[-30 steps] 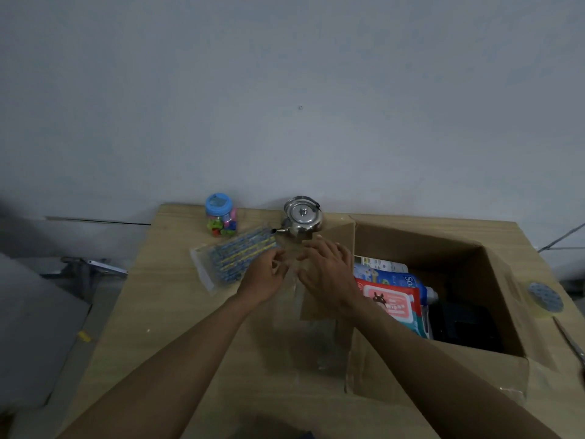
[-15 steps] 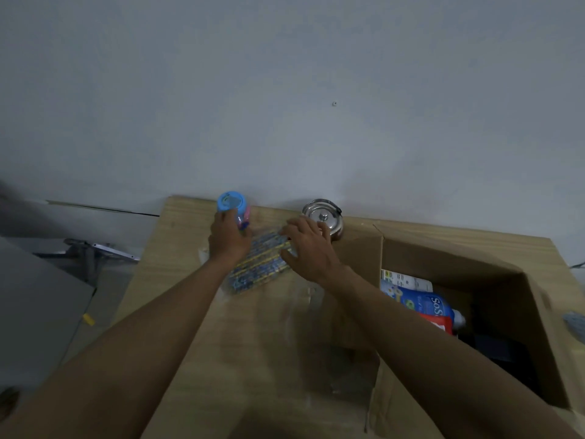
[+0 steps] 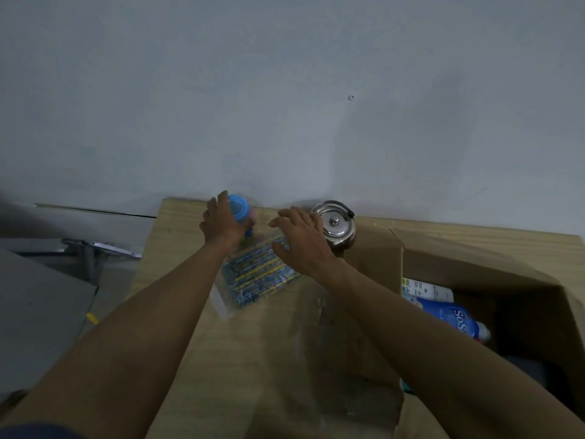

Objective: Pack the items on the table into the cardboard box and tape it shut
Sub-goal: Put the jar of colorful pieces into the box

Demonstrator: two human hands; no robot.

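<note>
At the table's far edge my left hand (image 3: pixel 220 225) grips a small jar with a blue lid (image 3: pixel 239 208). My right hand (image 3: pixel 302 240) reaches with spread fingers between that jar and a steel kettle (image 3: pixel 336 227); its palm hovers over the far end of a clear packet of blue and yellow items (image 3: pixel 258 277). Whether it touches the kettle I cannot tell. The open cardboard box (image 3: pixel 474 264) stands at the right. Inside it lie a blue "SoS" pouch (image 3: pixel 449 315) and a white-labelled pack (image 3: pixel 424 288).
The wooden table (image 3: pixel 253 359) ends at a grey wall. A cardboard flap (image 3: pixel 372 258) of the box lies toward the kettle. Clear plastic film (image 3: pixel 319 343) lies on the table below my right arm. Left of the table, grey floor and a metal frame (image 3: pixel 95 248) show.
Both hands left the clear film in the middle and reached to the far edge. My left hand took hold of the blue-lidded jar; my right hand moved over the packet beside the kettle.
</note>
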